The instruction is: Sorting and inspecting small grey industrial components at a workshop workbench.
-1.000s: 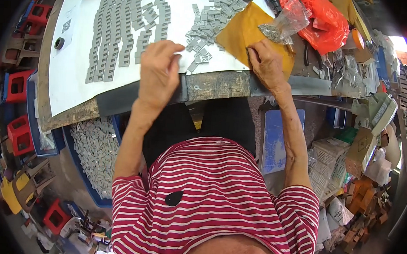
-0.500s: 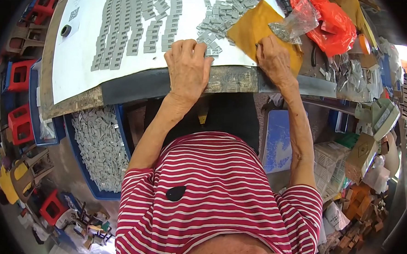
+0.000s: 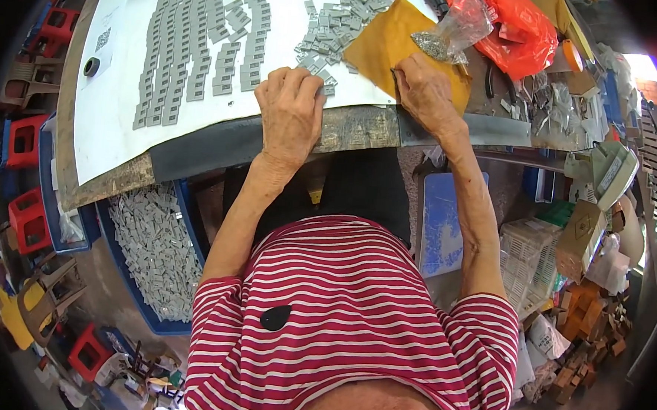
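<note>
My left hand [image 3: 290,114] rests at the front edge of the white-covered table, its fingers curled down and their tips hidden. Just beyond it lies a loose heap of small flat grey pieces [image 3: 339,29]. Further left, similar pieces [image 3: 178,63] lie overlapped in long rows. Over the near part of a yellow-brown cloth or paper sheet [image 3: 378,40], my right hand [image 3: 427,95] is closed, thumb against bent fingers. Something small and dark shows at its fingertips, too small to name. A clear plastic bag [image 3: 464,23] of small metal parts lies on the sheet beyond that hand.
A red plastic bag [image 3: 526,41], a roll of orange tape [image 3: 572,56] and dark-handled pliers [image 3: 491,80] lie at right. A black ring [image 3: 91,66] sits at far left. Below the table's left side stands a blue bin [image 3: 193,228] full of grey pieces. Red stools [image 3: 29,219] stand further left.
The whole view has shifted slightly, with the table and both hands a little further left in it. A cardboard edge now shows at the top left. Both hands keep nearly the same pose.
</note>
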